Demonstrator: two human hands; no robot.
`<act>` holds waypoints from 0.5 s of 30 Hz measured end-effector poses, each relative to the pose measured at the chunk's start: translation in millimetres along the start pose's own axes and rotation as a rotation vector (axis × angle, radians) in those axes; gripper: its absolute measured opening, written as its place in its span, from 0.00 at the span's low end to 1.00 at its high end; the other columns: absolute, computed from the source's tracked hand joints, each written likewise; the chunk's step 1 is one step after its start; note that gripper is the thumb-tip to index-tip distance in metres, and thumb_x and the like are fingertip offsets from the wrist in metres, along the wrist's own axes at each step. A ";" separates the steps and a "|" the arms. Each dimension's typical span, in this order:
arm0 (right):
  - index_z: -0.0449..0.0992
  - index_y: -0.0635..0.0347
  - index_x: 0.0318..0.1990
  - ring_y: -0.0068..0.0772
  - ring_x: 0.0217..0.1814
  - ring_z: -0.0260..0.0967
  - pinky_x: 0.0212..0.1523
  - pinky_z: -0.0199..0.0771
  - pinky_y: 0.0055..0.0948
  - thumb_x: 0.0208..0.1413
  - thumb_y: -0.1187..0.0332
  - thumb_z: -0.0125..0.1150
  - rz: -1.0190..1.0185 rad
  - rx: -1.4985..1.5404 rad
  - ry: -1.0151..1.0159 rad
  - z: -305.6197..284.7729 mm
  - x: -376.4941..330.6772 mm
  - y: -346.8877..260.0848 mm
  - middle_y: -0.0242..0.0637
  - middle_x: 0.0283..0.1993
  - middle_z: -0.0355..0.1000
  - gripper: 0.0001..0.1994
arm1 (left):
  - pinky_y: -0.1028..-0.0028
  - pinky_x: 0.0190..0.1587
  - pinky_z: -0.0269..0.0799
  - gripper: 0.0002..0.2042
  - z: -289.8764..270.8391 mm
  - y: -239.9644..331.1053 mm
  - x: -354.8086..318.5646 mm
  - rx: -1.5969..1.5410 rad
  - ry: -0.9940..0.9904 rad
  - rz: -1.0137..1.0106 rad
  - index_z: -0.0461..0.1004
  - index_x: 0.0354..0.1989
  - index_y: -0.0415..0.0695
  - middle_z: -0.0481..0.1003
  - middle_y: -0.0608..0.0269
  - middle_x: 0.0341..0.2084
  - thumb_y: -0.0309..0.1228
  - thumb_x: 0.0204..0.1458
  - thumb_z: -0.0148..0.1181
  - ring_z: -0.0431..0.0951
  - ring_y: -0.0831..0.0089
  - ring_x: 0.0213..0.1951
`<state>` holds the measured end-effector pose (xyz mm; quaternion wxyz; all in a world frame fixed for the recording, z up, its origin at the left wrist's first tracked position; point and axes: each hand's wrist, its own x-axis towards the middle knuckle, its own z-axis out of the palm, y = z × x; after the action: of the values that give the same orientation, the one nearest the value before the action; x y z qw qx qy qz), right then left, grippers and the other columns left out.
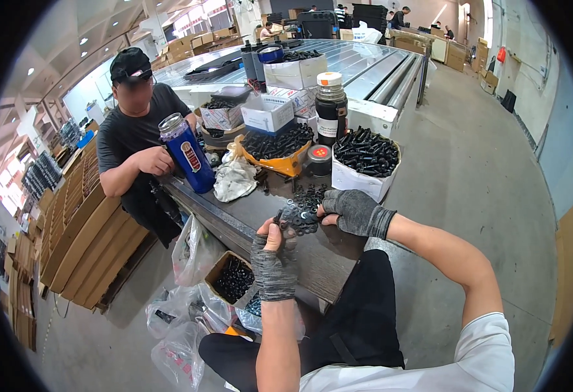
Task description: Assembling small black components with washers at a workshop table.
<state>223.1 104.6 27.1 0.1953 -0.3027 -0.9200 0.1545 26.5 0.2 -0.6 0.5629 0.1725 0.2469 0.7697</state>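
Note:
My left hand (274, 264), in a grey fingerless glove, is closed around a clump of small dark washers (297, 225) just above the edge of the dark tabletop (234, 210). My right hand (357, 212), gloved the same way, comes in from the right with its fingers bent and pressed together at the clump's right side. What lies between its fingertips is too small to make out. Past both hands, more loose dark rings (312, 195) are scattered on the table. A white box heaped with black bolts (367, 154) stands beyond my right hand.
Across the table's left side, a person in black (137, 114) sits beside a large blue bottle (188, 155). A white rag (235, 178), a yellow-edged tub of black parts (278, 142) and a black flask (330, 111) crowd the back. Below, a carton of small parts (233, 277) adjoins plastic bags (180, 333).

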 end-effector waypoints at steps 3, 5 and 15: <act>0.78 0.59 0.42 0.47 0.46 0.73 0.47 0.71 0.39 0.55 0.66 0.59 -0.018 0.011 0.038 6.7 0.0 8.1 0.43 0.41 0.72 0.10 | 0.81 0.37 0.74 0.11 2.8 -2.6 0.4 0.028 0.009 0.022 0.73 0.47 0.39 0.75 0.62 0.35 0.29 0.58 0.62 0.76 0.74 0.35; 0.77 0.59 0.42 0.47 0.46 0.72 0.47 0.71 0.39 0.56 0.67 0.58 -0.006 0.005 0.055 8.5 1.0 11.0 0.43 0.40 0.72 0.09 | 0.79 0.36 0.75 0.11 2.5 -3.6 1.2 0.052 0.016 0.033 0.73 0.47 0.39 0.77 0.61 0.35 0.29 0.58 0.62 0.77 0.73 0.34; 0.75 0.62 0.44 0.18 0.33 0.72 0.30 0.73 0.21 0.63 0.63 0.58 0.240 0.804 0.038 -28.7 19.5 -26.6 0.32 0.33 0.76 0.11 | 0.76 0.35 0.77 0.13 8.3 -5.7 -2.4 0.297 -0.020 0.069 0.73 0.48 0.36 0.78 0.59 0.35 0.30 0.59 0.61 0.79 0.73 0.32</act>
<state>208.5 100.9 68.2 0.2956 -0.3102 -0.7409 0.5171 36.2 0.9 2.9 0.5068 0.2702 0.3464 0.7417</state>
